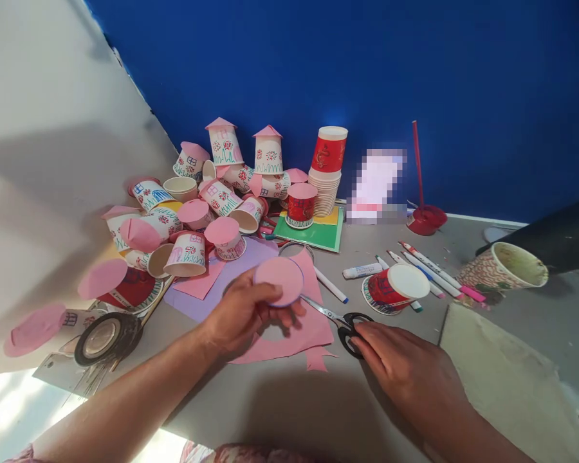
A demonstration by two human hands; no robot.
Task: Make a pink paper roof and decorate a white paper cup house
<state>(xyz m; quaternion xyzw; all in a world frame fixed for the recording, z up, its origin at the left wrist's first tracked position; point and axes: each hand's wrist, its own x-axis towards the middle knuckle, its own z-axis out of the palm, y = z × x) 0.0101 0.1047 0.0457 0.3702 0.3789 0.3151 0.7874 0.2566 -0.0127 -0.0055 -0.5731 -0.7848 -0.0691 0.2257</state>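
Between the thumb and fingers of my left hand [241, 315] is a round pink paper disc [280, 281] with a dark line along part of its edge. My right hand [410, 363] grips the black handles of a pair of scissors [335, 316], whose blades point left toward the disc. Below both lies a pink paper sheet [313, 331] with cut-out areas, and a small pink scrap [317, 360] beside it. A purple sheet [188, 301] lies partly under the pink one. Just beyond the scissors, a red paper cup [383, 290] stands upside down with a white disc on top.
Decorated paper cups [188, 254] with pink tops are heaped at the back left. A cup stack [325, 190] stands near the blue wall. Markers [429, 273] and a glue tube [361, 270] lie right of centre. Black tape rolls [109, 337] sit at left, a patterned cup [502, 267] at right.
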